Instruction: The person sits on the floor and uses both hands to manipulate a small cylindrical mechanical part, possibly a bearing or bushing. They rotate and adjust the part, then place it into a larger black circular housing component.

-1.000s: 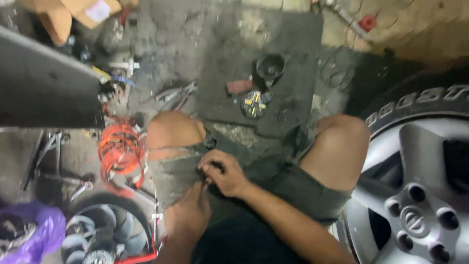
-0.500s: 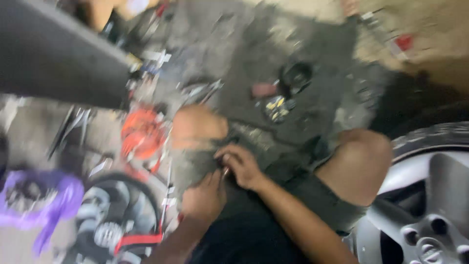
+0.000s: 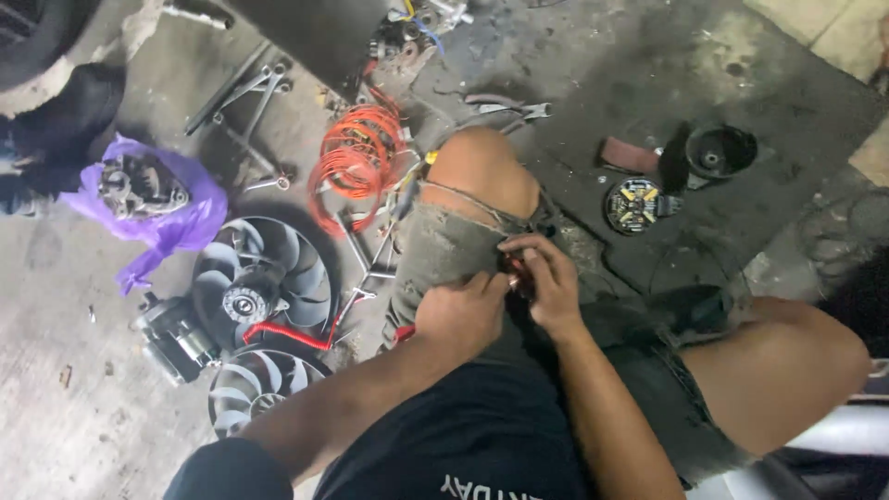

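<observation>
I am seated on a grimy workshop floor with my knees spread, wearing torn grey shorts. Both hands meet on my left thigh. My left hand (image 3: 460,315) is curled around a small part that its fingers mostly hide. My right hand (image 3: 546,282) pinches the same small red and dark part (image 3: 515,270) from the right. Its exact shape cannot be made out.
A coil of orange wire (image 3: 356,157) lies beside my left knee. Two black radiator fans (image 3: 259,282) and a small motor (image 3: 171,338) sit at the left, next to a purple bag (image 3: 185,222) holding a metal part. Wrenches (image 3: 250,102), pliers (image 3: 505,104), a black cup-shaped part (image 3: 720,151) and a round plate (image 3: 632,205) lie ahead.
The camera has swung left, so the car wheel at the right has left view and the fans and purple bag show fully. Both hands stay together on the thigh.
</observation>
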